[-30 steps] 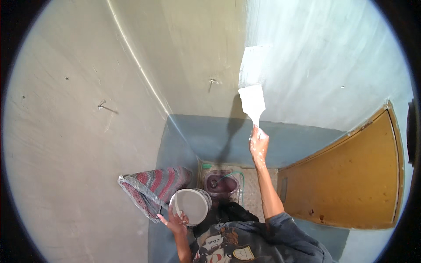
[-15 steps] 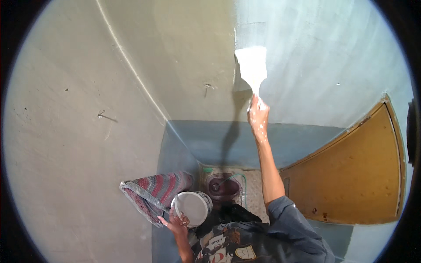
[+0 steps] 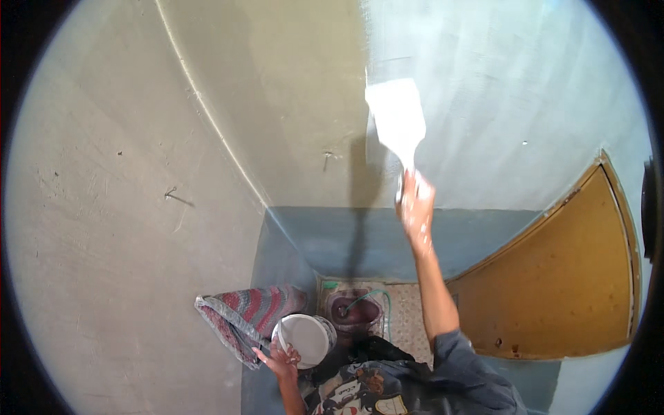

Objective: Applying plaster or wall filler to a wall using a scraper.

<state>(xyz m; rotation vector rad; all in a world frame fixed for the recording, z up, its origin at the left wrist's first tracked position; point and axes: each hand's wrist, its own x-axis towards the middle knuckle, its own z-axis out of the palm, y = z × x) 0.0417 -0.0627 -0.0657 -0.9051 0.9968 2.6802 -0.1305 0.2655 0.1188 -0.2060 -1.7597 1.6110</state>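
Observation:
My right hand [image 3: 415, 204] grips the handle of a wide brush [image 3: 395, 117] loaded with white paint, held against the back wall where a pale painted area [image 3: 484, 83] borders a beige one [image 3: 290, 97]. Its fingers and wrist are speckled with white. Low in the view, my left hand [image 3: 280, 360] holds a white bucket [image 3: 309, 340] at its left side by the handle, thumb stuck out; the bucket contains pale grey-white liquid. A grey and pink striped cloth bundle [image 3: 256, 308] lies just left of the bucket.
A purple squat toilet [image 3: 353, 311] with a green hose sits in the tiled floor [image 3: 408, 318]. A brown door [image 3: 553, 277] is at the right. The left wall [image 3: 124, 242] has a projecting nail [image 3: 180, 197]; below the beige paint runs a blue-grey band [image 3: 311, 235].
The brush first moved up the wall along the colour border, then slightly down, with fresh white behind it. The whole view has shifted slightly. My left hand stays on the bucket.

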